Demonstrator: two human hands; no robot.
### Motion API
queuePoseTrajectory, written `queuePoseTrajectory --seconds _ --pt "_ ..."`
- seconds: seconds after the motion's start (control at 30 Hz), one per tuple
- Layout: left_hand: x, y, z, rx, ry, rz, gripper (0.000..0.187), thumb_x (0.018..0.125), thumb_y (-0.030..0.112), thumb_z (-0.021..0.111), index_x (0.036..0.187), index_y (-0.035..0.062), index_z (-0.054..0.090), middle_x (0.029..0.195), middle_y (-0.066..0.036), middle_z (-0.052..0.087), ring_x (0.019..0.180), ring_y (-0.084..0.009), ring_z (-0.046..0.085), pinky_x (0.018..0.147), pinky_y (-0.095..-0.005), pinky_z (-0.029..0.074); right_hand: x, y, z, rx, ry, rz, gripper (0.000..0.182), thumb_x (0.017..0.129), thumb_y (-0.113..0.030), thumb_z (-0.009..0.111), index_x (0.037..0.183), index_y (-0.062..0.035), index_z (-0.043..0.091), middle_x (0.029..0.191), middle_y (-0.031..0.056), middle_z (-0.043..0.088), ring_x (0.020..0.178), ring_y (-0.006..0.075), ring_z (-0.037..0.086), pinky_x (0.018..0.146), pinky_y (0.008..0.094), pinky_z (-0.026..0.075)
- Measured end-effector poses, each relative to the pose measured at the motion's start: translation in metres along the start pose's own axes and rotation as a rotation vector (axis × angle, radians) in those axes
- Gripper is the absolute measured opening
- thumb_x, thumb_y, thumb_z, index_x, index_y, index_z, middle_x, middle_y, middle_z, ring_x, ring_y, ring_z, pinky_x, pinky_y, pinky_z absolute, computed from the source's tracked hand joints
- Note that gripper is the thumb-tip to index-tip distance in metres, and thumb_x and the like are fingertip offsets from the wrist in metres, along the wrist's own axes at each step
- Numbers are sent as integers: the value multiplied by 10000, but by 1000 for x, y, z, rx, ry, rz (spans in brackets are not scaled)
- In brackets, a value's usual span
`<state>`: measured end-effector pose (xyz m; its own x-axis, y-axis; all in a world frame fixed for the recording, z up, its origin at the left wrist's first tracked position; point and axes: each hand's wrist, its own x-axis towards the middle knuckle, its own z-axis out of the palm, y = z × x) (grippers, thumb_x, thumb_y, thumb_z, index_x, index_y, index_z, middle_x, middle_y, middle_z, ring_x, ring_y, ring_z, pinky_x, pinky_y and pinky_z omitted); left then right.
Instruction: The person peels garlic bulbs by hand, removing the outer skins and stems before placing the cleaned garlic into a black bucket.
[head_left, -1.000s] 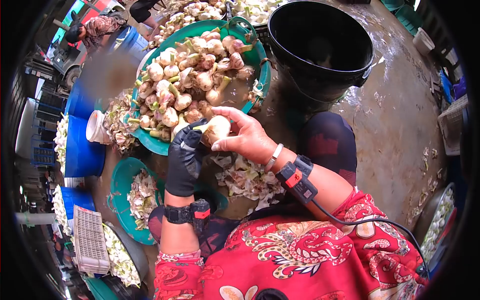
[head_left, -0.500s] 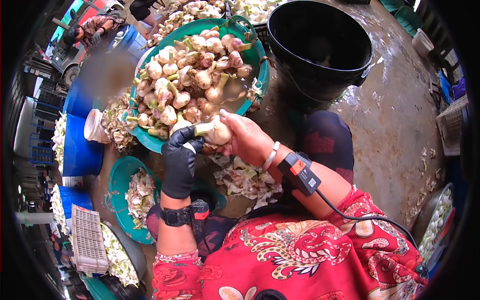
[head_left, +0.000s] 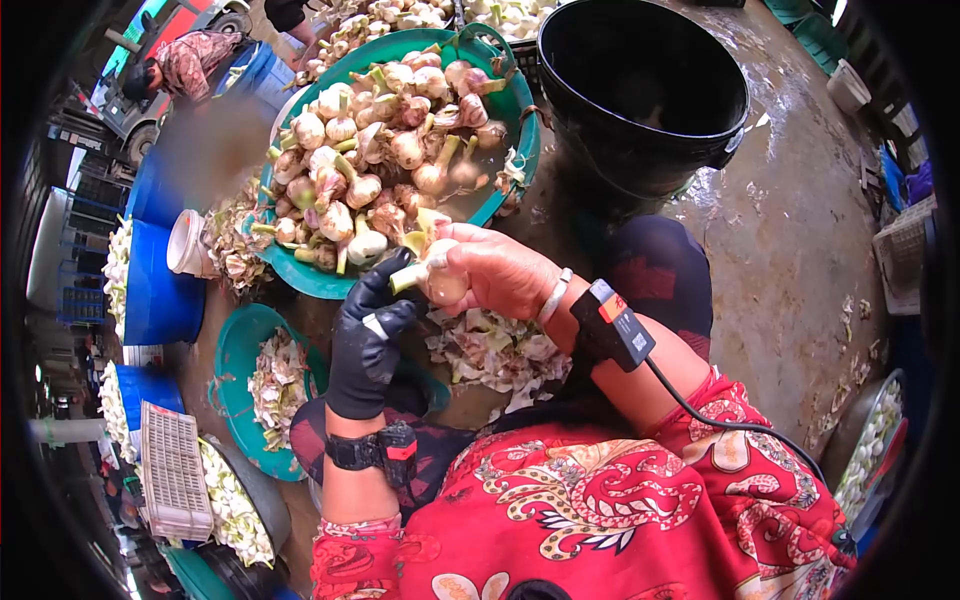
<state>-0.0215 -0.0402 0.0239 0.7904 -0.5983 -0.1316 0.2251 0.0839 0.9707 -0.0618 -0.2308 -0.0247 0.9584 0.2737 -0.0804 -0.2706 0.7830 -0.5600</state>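
My right hand (head_left: 505,268), bare with a pale band at the wrist, grips a garlic bulb (head_left: 447,287) between thumb and fingers. The bulb's cut green stem points left. A loosened yellowish skin (head_left: 425,228) stands up beside the right fingertips. My left hand (head_left: 368,340), in a black glove, is at the stem end with thumb and forefinger apart; whether it touches the stem is hard to see. Just beyond both hands, a green basin (head_left: 335,283) holds many unpeeled garlic bulbs (head_left: 365,190), one of them whiter at the near edge (head_left: 367,243).
A large black tub (head_left: 640,150) stands at the right of the basin. Peeled skins (head_left: 495,350) lie on the floor below my hands. A smaller green basin (head_left: 240,400) with skins, blue drums (head_left: 165,290) and a plastic crate (head_left: 172,470) are at left. Another person (head_left: 190,65) bends over farther back.
My left hand has drawn down and left, its fingers parting from their pinch at the stem. The bulb has turned slightly in my right hand, and a flap of skin now sticks up.
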Motion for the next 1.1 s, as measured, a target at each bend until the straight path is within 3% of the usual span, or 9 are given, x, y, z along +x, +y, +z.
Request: queuePoseTrajectory --seconds 0.23,0.27,0.33,0.47,0.6,0.73,0.77,0.87,1.1 --pt "1 18 1 551 111 23 273 788 -1 646 1060 -34 645 918 -47 658 789 -82 590 703 -235 497 13 5 6 -453 179 -2 148 880 -130 598 1008 -57 607 954 1 615 873 101 594 712 290 500" --pt "3 19 -3 548 116 16 273 788 -1 646 1060 -34 645 918 -47 658 789 -82 590 703 -235 497 22 18 7 -670 273 -357 11 796 -80 615 802 -72 611 803 42 599 769 171 576 616 351 442" --pt "9 23 -15 371 126 -75 245 811 24 632 1048 -34 650 832 -37 654 680 -70 575 616 -228 477 17 8 18 -1446 286 -1061 46 738 -40 595 756 -61 558 759 94 556 756 279 553 635 400 424" --pt "12 19 -56 216 268 118 223 881 85 573 1062 -31 635 815 -78 666 643 -135 617 587 -258 504 -1 28 21 -1774 -32 -772 97 727 -95 597 810 -56 563 785 125 556 801 337 561 708 422 466" --pt "-3 21 -70 2 276 197 247 914 133 545 1102 -23 580 947 -90 665 757 -167 641 641 -287 529 0 35 -5 -1796 116 -27 130 744 -73 586 870 -44 586 831 188 643 832 359 641 718 453 513" --pt "-4 11 -56 -71 277 148 237 925 132 529 1103 -16 578 1001 -88 652 864 -194 651 709 -298 542 -4 25 1 -1524 -1 -284 206 704 -172 714 821 -38 611 795 184 652 794 348 642 698 411 514" --pt "-3 12 -52 28 264 114 231 921 114 523 1106 -12 580 1009 -89 652 860 -192 651 708 -296 541 -2 21 12 -1364 238 -243 300 667 -226 771 852 -31 638 777 169 637 739 334 623 683 383 508" --pt "1 13 -38 205 214 87 250 898 49 512 1132 -7 580 1037 -89 653 834 -170 645 701 -280 534 3 13 35 -963 348 -696 329 675 -166 785 910 -25 604 702 78 548 650 214 560 628 334 483" --pt "3 22 -9 425 241 88 212 852 24 590 1054 6 652 939 -37 671 671 -68 579 579 -223 482 5 14 25 -983 302 -532 192 746 -35 728 844 -28 563 697 -17 508 647 66 425 592 247 434"
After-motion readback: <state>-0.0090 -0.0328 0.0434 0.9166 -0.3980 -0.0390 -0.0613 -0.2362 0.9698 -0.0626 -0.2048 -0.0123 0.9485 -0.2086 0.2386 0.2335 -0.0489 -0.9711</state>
